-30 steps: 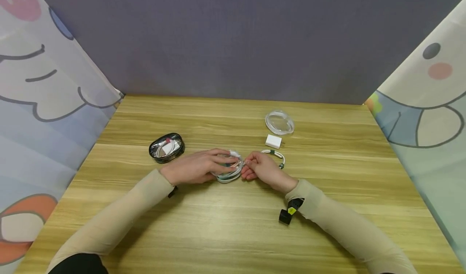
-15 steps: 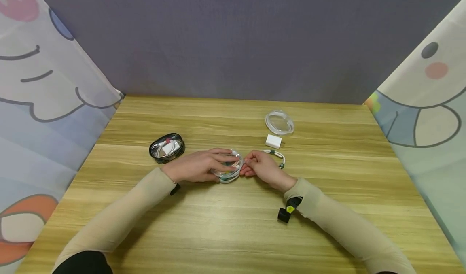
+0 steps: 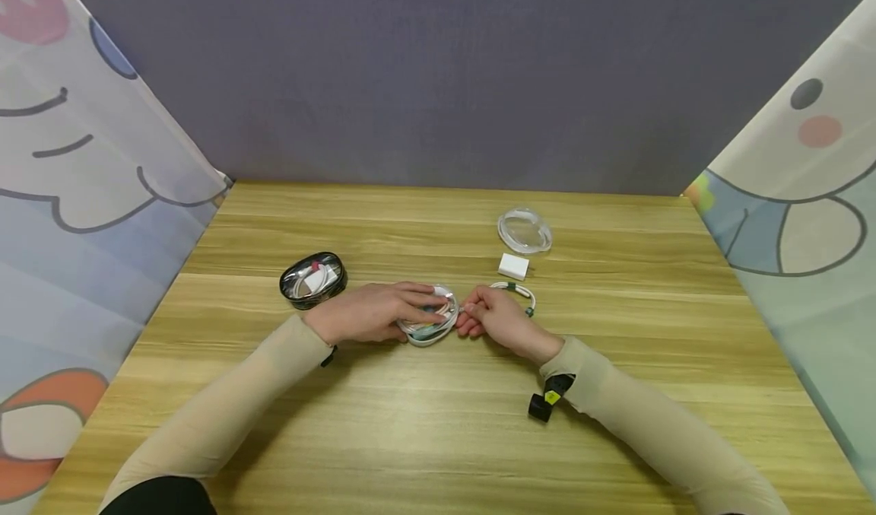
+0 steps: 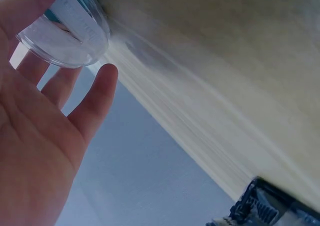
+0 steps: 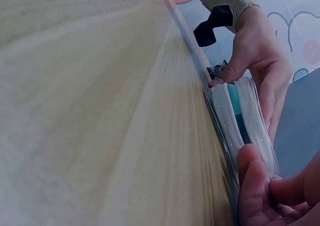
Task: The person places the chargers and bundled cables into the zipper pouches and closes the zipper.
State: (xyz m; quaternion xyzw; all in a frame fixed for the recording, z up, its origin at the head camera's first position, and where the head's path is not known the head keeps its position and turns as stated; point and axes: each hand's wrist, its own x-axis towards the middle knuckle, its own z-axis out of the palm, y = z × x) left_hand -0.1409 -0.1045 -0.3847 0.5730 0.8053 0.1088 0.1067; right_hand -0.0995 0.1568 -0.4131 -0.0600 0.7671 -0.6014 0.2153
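Observation:
A small round clear zip pouch [image 3: 426,338] with white edging lies mid-table, with something teal and other small contents visible inside. My left hand [image 3: 372,313] holds it from the left, fingers over the top and thumb at the near side. In the right wrist view, the zip [image 5: 243,131] runs along the pouch's side, and a teal item [image 5: 233,100] shows between the edges. At the pouch's right end my right hand [image 3: 503,317] pinches a small clear or pale piece between thumb and forefinger, likely the zip pull; the fingers mostly hide it.
A black-edged oval clear pouch [image 3: 312,281] holding a white cable stands to the left. Behind my right hand lie a short white cable [image 3: 523,292] with green ties, a white plug adapter [image 3: 513,266] and a white ring-shaped coil [image 3: 525,231].
The pouch has tilted slightly between frames while staying in place. My right hand shifted a little left, then back right; the left hand has barely moved.

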